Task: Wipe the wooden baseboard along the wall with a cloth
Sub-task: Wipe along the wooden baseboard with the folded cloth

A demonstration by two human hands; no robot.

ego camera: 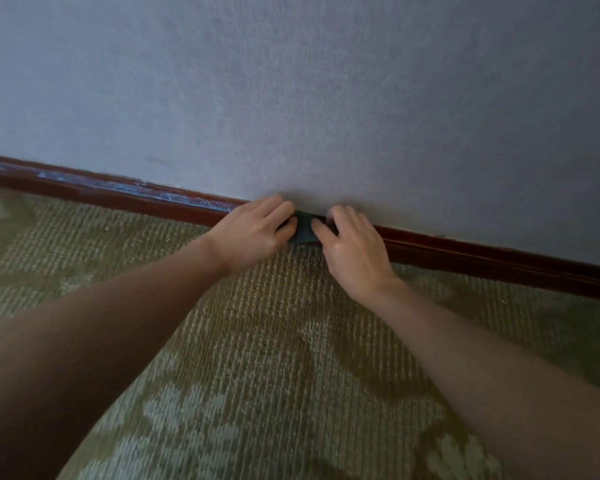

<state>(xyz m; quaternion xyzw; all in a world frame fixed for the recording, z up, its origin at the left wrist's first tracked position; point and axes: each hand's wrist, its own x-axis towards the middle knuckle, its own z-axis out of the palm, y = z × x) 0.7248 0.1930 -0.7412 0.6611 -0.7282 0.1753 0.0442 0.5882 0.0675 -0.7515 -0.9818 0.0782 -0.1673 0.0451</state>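
Pinching a small dark cloth (303, 233) between left grip (253, 233) and right grip (354, 251), with curled fingers over it and thumbs on its front. Held against the wooden baseboard (499, 263) at the foot of the grey wall (291, 98), just above the green carpet (257, 341). Pale streaks (174, 198) along its top farther left.

Reaching both bare forearms forward, converging inward. Holding left hand (257, 233) and right hand (352, 251) palm-down, knuckles up, almost touching. Curling fingers on both, pinching the cloth (303, 233) between the two thumbs.
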